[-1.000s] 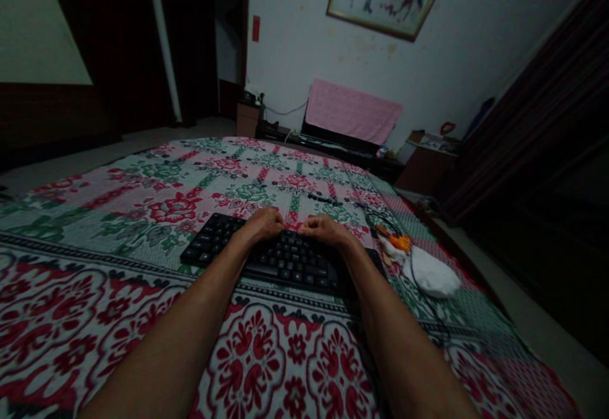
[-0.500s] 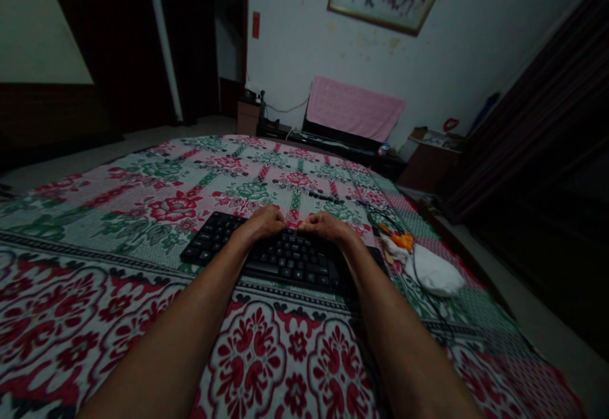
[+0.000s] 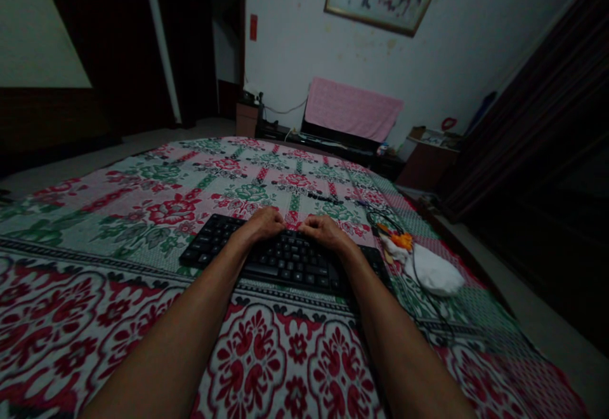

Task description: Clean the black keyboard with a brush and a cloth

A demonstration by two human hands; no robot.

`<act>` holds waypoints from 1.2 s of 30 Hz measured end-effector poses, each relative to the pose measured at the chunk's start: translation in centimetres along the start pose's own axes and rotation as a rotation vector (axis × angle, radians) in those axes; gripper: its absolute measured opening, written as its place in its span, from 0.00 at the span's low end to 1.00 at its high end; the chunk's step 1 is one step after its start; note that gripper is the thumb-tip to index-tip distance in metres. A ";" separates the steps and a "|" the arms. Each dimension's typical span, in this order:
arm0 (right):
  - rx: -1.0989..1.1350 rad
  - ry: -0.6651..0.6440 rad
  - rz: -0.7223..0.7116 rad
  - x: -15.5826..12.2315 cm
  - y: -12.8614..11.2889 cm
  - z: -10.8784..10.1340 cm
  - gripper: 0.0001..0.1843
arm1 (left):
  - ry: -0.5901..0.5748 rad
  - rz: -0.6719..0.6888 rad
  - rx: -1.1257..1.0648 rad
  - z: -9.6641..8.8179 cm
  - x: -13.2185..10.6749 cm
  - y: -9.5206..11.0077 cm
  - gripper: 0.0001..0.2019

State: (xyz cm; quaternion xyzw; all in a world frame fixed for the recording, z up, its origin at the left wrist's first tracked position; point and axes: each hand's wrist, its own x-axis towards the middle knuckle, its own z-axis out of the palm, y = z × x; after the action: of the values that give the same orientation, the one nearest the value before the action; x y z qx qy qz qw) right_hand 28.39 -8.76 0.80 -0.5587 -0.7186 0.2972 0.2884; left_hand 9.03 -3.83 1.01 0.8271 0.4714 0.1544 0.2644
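Observation:
A black keyboard lies flat on the patterned bedspread, close in front of me. My left hand is at its far edge, left of the middle, with the fingers curled and closed. My right hand faces it from the right across a small gap, also with curled, closed fingers. Both hands rest over or against the upper rows of keys. Whatever the fingertips pinch is too small or hidden to make out. My forearms cover parts of the keyboard on both sides.
Right of the keyboard lie a white cloth bundle, an orange item and a dark looped cable. A row of small black pieces sits beyond my hands. A pink towel covers something by the far wall.
The view has shifted very slightly. My right hand's fingers have moved a little, and slightly more of the keyboard's right end shows. My left hand stays nearly in place.

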 end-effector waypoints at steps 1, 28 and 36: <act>-0.006 0.001 -0.013 0.0 0.1 0.0 0.17 | 0.001 -0.004 0.004 0.0 0.0 0.0 0.14; -0.153 -0.087 -0.094 -1.2 -1.2 -0.8 0.10 | 0.005 -0.046 0.002 0.0 0.1 -0.1 0.13; -0.254 -0.057 -0.191 -1.1 -1.4 -1.0 0.13 | 0.009 0.014 0.013 -0.1 0.2 -0.3 0.13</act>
State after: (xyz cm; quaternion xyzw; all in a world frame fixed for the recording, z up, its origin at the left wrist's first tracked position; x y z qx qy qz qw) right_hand 28.45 -10.06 2.40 -0.5111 -0.8081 0.1911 0.2220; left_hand 8.89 -3.56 0.92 0.8315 0.4677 0.1570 0.2555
